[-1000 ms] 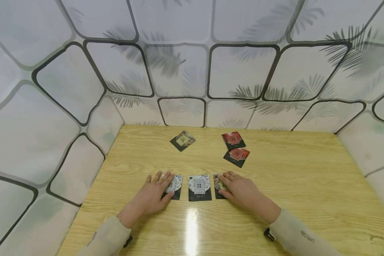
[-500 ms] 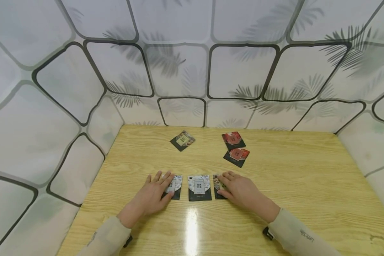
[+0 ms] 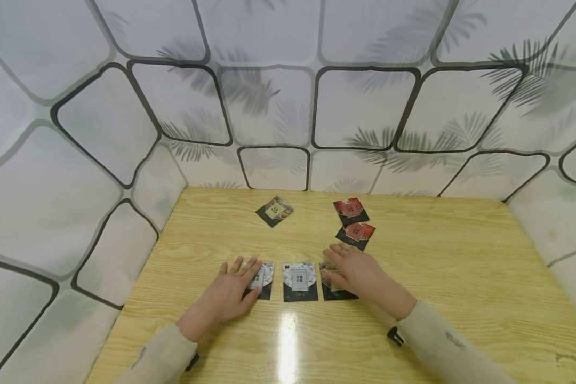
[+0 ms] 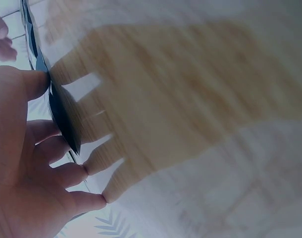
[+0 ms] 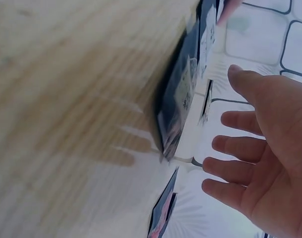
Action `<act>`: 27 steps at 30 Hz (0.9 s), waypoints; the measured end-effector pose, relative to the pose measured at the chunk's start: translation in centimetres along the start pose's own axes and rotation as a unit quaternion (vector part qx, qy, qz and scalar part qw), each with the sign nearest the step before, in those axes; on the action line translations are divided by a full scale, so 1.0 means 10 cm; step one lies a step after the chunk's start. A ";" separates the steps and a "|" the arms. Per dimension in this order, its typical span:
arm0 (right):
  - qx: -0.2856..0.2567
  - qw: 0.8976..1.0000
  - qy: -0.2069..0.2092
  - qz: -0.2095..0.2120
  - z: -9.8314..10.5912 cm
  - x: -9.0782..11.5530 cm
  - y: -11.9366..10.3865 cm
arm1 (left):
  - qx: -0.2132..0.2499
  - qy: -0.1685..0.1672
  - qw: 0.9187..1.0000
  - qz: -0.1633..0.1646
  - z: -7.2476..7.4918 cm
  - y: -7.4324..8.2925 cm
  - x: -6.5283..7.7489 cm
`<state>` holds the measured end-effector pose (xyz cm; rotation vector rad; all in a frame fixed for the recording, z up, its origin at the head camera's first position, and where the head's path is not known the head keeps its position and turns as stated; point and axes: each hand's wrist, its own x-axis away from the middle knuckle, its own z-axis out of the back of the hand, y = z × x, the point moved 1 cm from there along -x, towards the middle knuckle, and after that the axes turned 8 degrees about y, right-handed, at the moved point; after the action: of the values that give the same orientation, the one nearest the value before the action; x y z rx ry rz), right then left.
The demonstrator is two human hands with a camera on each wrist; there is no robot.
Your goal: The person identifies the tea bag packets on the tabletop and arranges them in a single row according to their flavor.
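My left hand (image 3: 225, 292) rests with spread fingers on a flat square packet (image 3: 267, 280) with a white, patterned top and black bottom, covering its left part. Beside that lies a matching white-and-black packet (image 3: 300, 282), untouched. Third in the row is a dark packet with a yellowish label (image 3: 330, 294), partly hidden in the head view beneath my right hand (image 3: 357, 272). The right wrist view shows that hand raised apart from this packet (image 5: 180, 96), its fingers extended and nothing in them. In the left wrist view, my fingertips (image 4: 99, 199) touch the tabletop past the packet.
Farther back on the wooden table (image 3: 441, 256) lies another yellow-labelled packet (image 3: 274, 211), turned at an angle. Two red-and-black packets, one upper (image 3: 351, 210) and one lower (image 3: 357, 233), overlap behind my right hand. A patterned white wall (image 3: 278, 106) stands along the back.
My right hand has come up off the right-hand packet and shifted slightly away from me, so more of the packet shows. The left hand stays where it was.
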<state>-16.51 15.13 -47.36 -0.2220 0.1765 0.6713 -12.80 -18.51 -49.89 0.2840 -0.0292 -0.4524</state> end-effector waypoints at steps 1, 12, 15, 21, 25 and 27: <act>0.001 1.000 -0.001 0.001 0.01 -0.04 0.00 | -0.001 0.000 1.000 -0.001 0.00 0.00 0.00; -0.048 0.998 -0.012 -0.032 -0.09 -0.64 0.08 | -0.005 -0.004 1.000 -0.004 -0.02 -0.01 -0.01; -0.062 0.997 -0.032 -0.042 -0.14 -0.80 0.09 | -0.005 -0.008 1.000 -0.002 -0.01 0.00 -0.01; -0.060 0.996 -0.047 -0.042 -0.21 -1.07 0.07 | -0.007 -0.010 1.000 -0.001 -0.01 0.00 -0.02; -0.067 0.996 -0.051 -0.039 -0.25 -1.24 0.05 | -0.011 -0.007 1.000 -0.001 -0.01 -0.01 -0.02; -0.069 0.996 -0.051 -0.039 -0.27 -1.32 0.04 | -0.013 -0.005 1.000 -0.001 -0.01 -0.02 -0.01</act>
<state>-27.17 6.84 -46.97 -0.3242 0.0236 0.6165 -12.96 -18.58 -50.01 0.2551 -0.0332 -0.4555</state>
